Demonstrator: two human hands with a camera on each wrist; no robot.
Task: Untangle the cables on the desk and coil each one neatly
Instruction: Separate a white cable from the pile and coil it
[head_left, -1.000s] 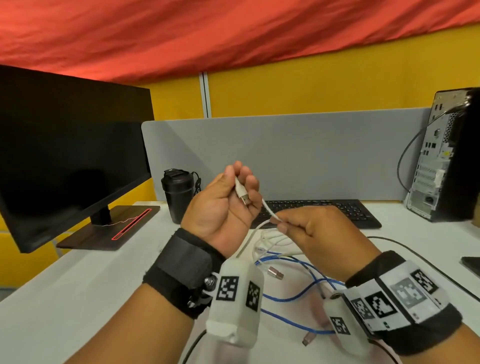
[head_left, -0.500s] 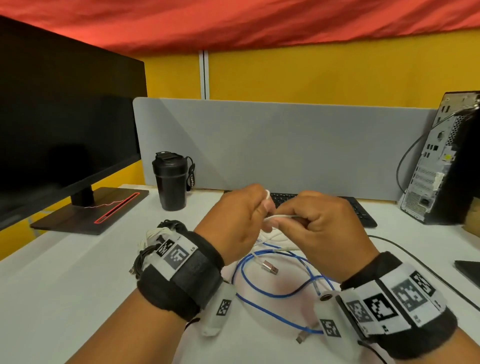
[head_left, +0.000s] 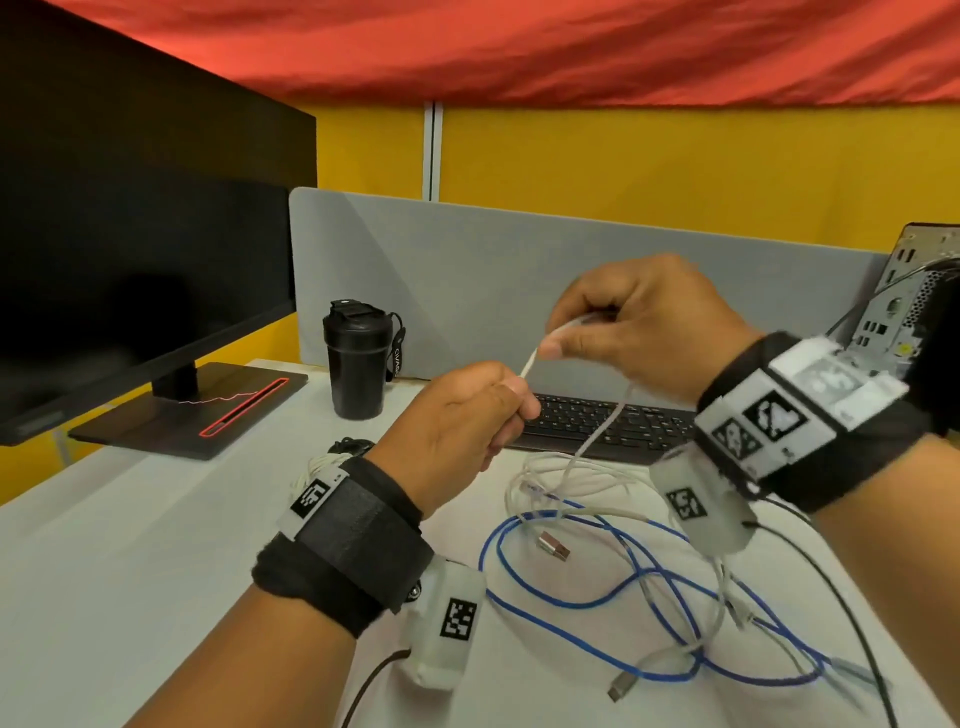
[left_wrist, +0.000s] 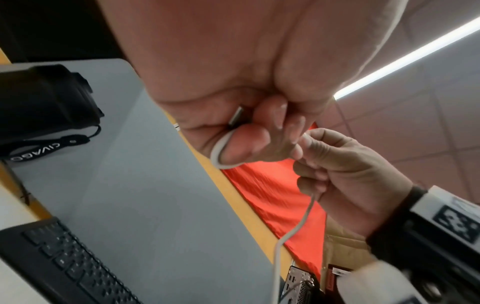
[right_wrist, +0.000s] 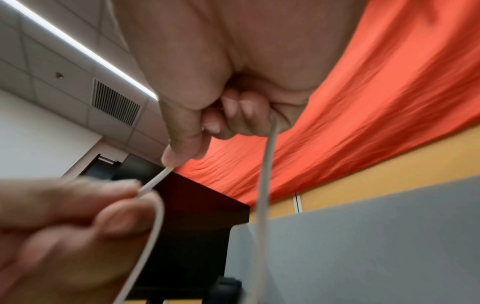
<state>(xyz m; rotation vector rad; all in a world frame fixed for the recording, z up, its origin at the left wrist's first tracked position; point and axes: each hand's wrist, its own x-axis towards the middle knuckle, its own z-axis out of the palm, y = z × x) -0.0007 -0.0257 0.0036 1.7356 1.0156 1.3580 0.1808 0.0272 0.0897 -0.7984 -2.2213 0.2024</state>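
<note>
Coiling is under way on a white USB cable (head_left: 605, 431), the first loop forming between two raised hands above the desk (head_left: 156, 571). The left hand (head_left: 457, 415) is curled round the cable's plug end, a metal connector (left_wrist: 235, 118) poking from the fist in the left wrist view and a small turn of cord wrapped over one finger. Just above and to its right, the right hand (head_left: 639, 332) pinches the same cable between thumb and fingers, a short taut run bridging the two. From the right hand the slack drops to the desk below, joining a loose heap where it crosses a blue cable (head_left: 571, 603) (a second silver connector (head_left: 553, 545) lies in the middle of it). The next move likely calls for drawing more slack up and laying it into the left hand's turn, while freeing it from the blue strands. The white cord looks thin, limp and kinked.
</note>
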